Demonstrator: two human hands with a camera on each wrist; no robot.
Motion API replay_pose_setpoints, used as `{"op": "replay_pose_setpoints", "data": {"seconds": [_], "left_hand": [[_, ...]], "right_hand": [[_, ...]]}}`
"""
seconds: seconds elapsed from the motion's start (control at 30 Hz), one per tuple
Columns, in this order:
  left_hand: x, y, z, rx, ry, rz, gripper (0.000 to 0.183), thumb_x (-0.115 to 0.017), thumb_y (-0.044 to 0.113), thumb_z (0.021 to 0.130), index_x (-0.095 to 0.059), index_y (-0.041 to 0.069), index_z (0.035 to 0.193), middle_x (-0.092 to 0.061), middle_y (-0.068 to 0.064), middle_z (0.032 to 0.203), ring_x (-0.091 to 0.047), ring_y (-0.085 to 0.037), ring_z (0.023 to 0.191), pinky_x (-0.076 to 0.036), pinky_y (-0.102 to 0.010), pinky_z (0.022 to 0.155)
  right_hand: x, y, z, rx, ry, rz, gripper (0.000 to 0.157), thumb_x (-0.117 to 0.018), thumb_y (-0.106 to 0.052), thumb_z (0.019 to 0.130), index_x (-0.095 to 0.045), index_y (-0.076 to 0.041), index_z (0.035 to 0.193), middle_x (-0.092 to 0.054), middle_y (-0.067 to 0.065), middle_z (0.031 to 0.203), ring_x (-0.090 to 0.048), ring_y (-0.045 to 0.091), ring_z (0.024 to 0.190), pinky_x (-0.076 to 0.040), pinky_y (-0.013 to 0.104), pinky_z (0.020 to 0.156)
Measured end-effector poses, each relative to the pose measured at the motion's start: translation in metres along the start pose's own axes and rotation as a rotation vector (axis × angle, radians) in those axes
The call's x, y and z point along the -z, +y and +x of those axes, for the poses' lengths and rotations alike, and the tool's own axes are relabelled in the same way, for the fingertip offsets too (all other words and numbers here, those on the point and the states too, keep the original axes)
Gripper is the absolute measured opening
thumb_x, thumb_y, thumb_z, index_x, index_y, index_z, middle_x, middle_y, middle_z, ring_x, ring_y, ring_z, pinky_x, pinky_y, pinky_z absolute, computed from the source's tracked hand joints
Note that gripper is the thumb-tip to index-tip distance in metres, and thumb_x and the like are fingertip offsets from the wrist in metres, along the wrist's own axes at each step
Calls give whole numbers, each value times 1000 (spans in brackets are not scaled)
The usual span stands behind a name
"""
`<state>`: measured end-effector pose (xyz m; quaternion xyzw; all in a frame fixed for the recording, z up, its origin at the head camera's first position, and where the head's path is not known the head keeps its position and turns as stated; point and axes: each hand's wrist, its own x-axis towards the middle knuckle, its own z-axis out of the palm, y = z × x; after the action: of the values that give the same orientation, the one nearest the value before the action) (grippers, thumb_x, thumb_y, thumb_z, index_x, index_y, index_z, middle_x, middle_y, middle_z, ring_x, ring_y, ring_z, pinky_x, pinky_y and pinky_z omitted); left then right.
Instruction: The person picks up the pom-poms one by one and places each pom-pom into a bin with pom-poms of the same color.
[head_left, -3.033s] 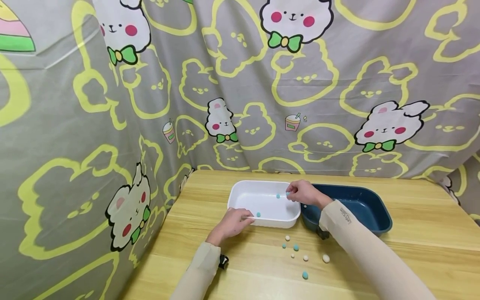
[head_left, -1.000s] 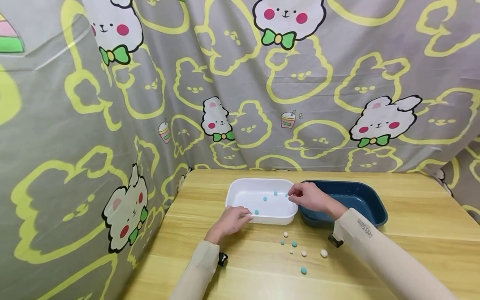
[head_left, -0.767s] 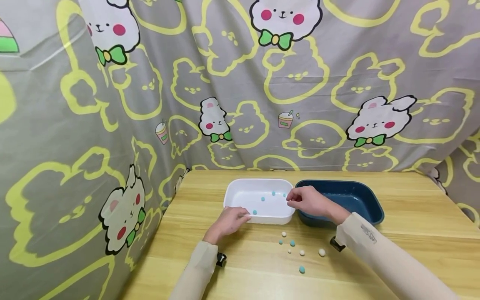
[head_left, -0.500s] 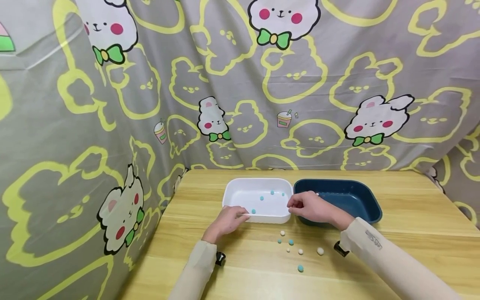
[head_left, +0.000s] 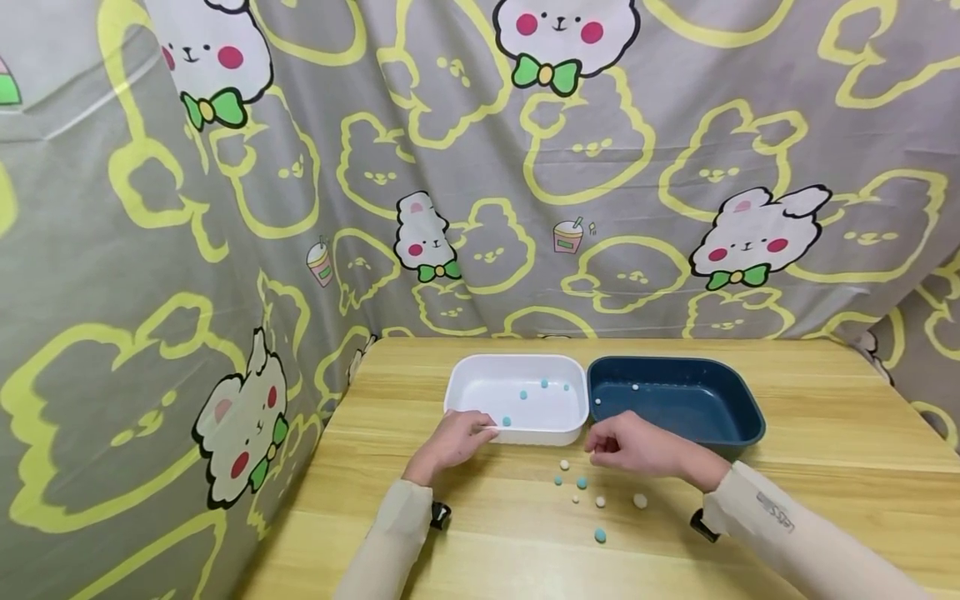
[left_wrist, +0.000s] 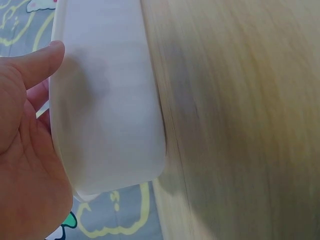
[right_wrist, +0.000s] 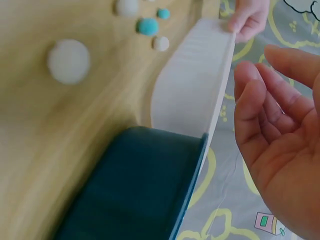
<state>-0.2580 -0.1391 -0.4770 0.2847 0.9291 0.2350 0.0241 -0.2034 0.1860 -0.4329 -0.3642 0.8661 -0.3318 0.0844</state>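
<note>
My left hand (head_left: 452, 440) holds the near-left rim of the white plastic tub (head_left: 555, 436). In the left wrist view its thumb (left_wrist: 52, 56) lies at the rim, and the other fingers are behind the wall. Several blue pom-poms (head_left: 523, 395) lie inside this tub. My right hand (head_left: 637, 448) hovers just in front of the dark blue tub (head_left: 738, 442), fingers loosely bent. The right wrist view shows a gap between thumb and fingers, nothing in it. Two tiny white pom-poms (head_left: 635, 387) are in the dark blue tub.
Mixed loose pom-poms lie on the wooden table (head_left: 480, 542) in front of the tubs, among them a large white pom-pom (head_left: 640, 501) and a blue pom-pom (head_left: 600, 535). The two tubs stand side by side. A patterned curtain (head_left: 480, 167) hangs behind and at the left.
My right hand has let go of a blue pom-pom in the white tub, where more blue ones now show. It has drawn back toward me. The left hand stays on the rim.
</note>
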Motion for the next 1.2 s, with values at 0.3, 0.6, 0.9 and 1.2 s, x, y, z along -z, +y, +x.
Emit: {"op": "replay_pose_setpoints", "data": {"seconds": [0.3, 0.6, 0.9, 1.2], "left_hand": [[1, 1, 1, -1, 0, -9, 18, -55, 33, 96, -69, 22, 91, -67, 12, 91, -60, -7, 89, -36, -38, 90], [1, 1, 1, -3, -6, -12, 19, -54, 34, 96, -69, 22, 91, -67, 13, 93, -59, -6, 90, -35, -38, 91], [-1, 0, -1, -5, -3, -11, 18, -54, 34, 96, -68, 23, 92, -67, 13, 94, -60, -6, 91, -34, -39, 91], [0, 0, 0, -8, 6, -1, 19, -54, 34, 96, -69, 22, 92, -67, 13, 94, -60, -7, 93, -34, -38, 93]], "right_hand": [[-19, -2, -22, 117, -97, -20, 18, -64, 3, 81, -68, -8, 95, -57, -15, 76, -52, -1, 67, -47, 20, 62], [-42, -1, -29, 174, -170, -77, 17, -74, -6, 78, -69, -10, 94, -52, -17, 73, -50, -2, 66, -44, 17, 61], [-52, -4, -27, 167, -201, -80, 13, -73, -7, 79, -70, -10, 92, -51, -19, 69, -47, -6, 61, -42, 14, 56], [-56, -3, -24, 181, -206, -79, 13, -73, -6, 79, -68, -16, 86, -52, -20, 70, -46, -7, 60, -42, 13, 54]]}}
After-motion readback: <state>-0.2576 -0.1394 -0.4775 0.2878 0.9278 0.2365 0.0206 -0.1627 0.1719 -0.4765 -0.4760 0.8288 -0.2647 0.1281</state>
